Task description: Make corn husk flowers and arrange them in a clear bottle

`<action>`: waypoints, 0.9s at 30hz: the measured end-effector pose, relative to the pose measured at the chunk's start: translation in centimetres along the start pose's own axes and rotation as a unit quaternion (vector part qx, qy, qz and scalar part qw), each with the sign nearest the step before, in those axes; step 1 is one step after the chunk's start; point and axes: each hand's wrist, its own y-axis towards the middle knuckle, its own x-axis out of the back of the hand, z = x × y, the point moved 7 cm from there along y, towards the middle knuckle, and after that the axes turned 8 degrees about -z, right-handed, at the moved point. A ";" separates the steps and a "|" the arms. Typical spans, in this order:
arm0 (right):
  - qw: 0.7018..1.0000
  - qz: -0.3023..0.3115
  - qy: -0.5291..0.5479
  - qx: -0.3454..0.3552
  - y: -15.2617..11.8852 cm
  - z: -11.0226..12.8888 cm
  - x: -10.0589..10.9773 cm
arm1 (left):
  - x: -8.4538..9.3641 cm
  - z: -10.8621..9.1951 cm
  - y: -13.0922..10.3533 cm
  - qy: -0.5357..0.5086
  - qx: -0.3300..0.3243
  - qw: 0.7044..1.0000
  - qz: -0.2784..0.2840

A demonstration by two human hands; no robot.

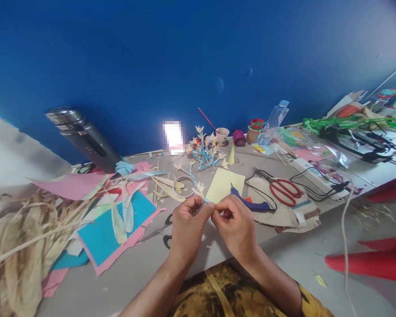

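My left hand (189, 220) is closed in a pinch on a thin light-blue stem, which carries a pale cream flower (199, 189) at its upper end. Right beside it, my right hand (234, 220) is also pinched, its fingertips meeting the left ones; what lies between them is too small to make out. Behind the hands stands a bunch of cream flowers on blue stems (206, 152). A roll of tape (185, 186) lies just beyond my left hand, and a blue glue gun (254, 204) rests beyond my right hand.
Red-handled scissors (285, 191) lie at right, near a white power strip (320, 178). Dark-handled scissors (155, 233) are left of my hands. Blue paper (102, 233) and dried husks (20, 246) cover the left. A dark flask (86, 141) and a clear bottle (275, 123) stand behind.
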 end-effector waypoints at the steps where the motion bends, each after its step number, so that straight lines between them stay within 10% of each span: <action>1: 1.000 0.010 0.009 -0.024 -0.1 -0.3 -0.2 | 0.1 0.0 0.0 -0.001 -0.002 1.000 0.000; 8: 0.938 0.158 0.177 -0.254 -0.4 -2.6 -1.4 | 0.5 -0.8 0.3 0.035 -0.010 0.999 0.035; 14: 0.846 0.282 0.326 -0.315 0.0 -3.3 -1.8 | 0.2 -2.6 0.0 0.112 -0.037 0.988 0.099; 27: 0.793 0.214 0.393 -0.415 -0.1 -4.2 -2.5 | -0.6 -1.7 -0.3 0.152 -0.039 0.977 0.142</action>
